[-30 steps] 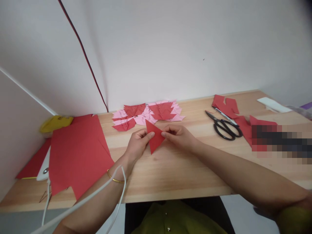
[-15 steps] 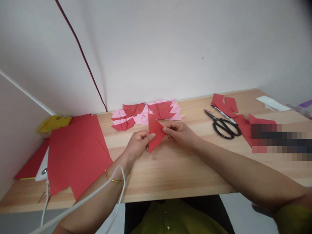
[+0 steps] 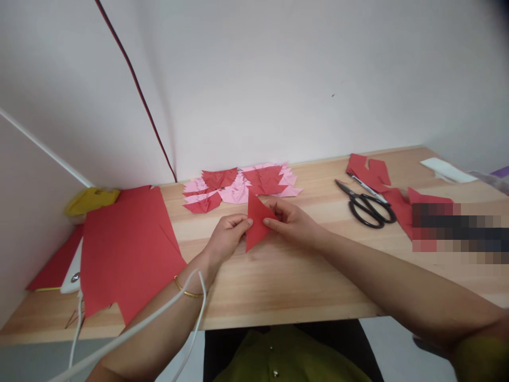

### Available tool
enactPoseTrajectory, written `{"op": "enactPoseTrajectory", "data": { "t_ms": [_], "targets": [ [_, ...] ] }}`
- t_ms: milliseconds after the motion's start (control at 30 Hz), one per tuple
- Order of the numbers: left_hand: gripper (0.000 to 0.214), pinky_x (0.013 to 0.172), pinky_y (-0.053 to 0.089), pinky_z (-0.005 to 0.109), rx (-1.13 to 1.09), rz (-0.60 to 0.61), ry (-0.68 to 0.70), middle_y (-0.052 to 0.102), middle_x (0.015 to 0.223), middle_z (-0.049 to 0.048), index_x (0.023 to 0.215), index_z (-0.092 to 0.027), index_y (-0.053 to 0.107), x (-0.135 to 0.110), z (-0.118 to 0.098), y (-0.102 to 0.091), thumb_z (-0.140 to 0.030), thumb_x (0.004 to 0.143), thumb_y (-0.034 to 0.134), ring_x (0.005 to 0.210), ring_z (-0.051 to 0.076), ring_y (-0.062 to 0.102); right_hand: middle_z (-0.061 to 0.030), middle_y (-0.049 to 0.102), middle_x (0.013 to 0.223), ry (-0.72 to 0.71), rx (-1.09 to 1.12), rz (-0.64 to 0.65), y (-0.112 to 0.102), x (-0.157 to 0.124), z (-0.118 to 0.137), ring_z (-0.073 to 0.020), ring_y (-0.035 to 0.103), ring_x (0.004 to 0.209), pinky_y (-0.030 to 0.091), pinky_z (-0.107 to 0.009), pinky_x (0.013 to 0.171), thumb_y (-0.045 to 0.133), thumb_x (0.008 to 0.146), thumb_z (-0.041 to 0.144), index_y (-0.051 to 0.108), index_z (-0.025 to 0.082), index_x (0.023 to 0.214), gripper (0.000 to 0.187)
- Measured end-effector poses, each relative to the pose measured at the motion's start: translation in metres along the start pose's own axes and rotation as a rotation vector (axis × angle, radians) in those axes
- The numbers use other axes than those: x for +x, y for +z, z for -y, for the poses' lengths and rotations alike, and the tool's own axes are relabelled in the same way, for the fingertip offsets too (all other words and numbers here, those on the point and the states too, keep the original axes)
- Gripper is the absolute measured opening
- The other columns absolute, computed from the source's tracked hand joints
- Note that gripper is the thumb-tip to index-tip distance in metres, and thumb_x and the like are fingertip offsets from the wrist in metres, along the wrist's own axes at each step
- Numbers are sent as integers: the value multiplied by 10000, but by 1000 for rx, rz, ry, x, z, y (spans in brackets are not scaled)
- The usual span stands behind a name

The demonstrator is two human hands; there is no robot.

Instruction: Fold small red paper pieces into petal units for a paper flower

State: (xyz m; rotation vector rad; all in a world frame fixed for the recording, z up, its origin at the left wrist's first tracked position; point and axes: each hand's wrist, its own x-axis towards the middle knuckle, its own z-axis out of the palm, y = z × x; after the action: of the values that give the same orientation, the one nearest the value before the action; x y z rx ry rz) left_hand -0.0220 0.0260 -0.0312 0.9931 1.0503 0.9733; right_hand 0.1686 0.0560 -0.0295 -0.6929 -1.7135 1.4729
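A small red paper triangle (image 3: 256, 222) is held up just above the wooden table (image 3: 278, 281), one point up and one down. My left hand (image 3: 226, 236) pinches its left edge with thumb and forefinger. My right hand (image 3: 290, 220) pinches its right side, fingers curled behind the paper. Just beyond my hands, by the wall, lies a heap of folded red and pink paper pieces (image 3: 240, 187).
Large red paper sheets (image 3: 127, 249) cover the table's left part, with a yellow object (image 3: 91, 200) at the far left. Black scissors (image 3: 368, 206) and red paper scraps (image 3: 377, 178) lie to the right. White cables (image 3: 159, 318) hang across my left forearm. A red cord (image 3: 137, 90) runs down the wall.
The triangle has been turned and narrowed between my fingers. My right hand has slid further in over its right side; my left hand has hardly moved.
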Motion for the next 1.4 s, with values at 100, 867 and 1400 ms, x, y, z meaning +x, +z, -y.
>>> {"op": "enactPoseTrajectory", "data": {
  "t_ms": [100, 867, 1400],
  "targets": [
    [200, 568, 429, 200, -62, -8, -5, 617, 608, -1, 683, -126, 652, 0, 0, 2, -321, 697, 689, 554, 91, 545, -34, 618, 875, -43, -100, -48, -1, -1, 0, -137, 582, 788, 460, -275, 728, 570, 833, 263, 610, 170, 893, 118],
    [269, 505, 511, 216, -145, 94, -210, 713, 829, 138, 896, -50, 657, 0, -10, -2, -301, 798, 652, 604, 155, 672, -27, 652, 782, -248, -396, -61, -7, 1, -6, -140, 585, 759, 462, -291, 734, 485, 845, 122, 664, 197, 806, 198],
    [250, 495, 494, 221, -117, 88, -213, 707, 773, 107, 887, -61, 651, 1, -8, -3, -293, 795, 653, 592, 160, 670, -33, 587, 815, -253, -470, -26, -9, 1, -13, -133, 570, 767, 451, -283, 726, 483, 843, 99, 689, 189, 844, 225]
  ]
}}
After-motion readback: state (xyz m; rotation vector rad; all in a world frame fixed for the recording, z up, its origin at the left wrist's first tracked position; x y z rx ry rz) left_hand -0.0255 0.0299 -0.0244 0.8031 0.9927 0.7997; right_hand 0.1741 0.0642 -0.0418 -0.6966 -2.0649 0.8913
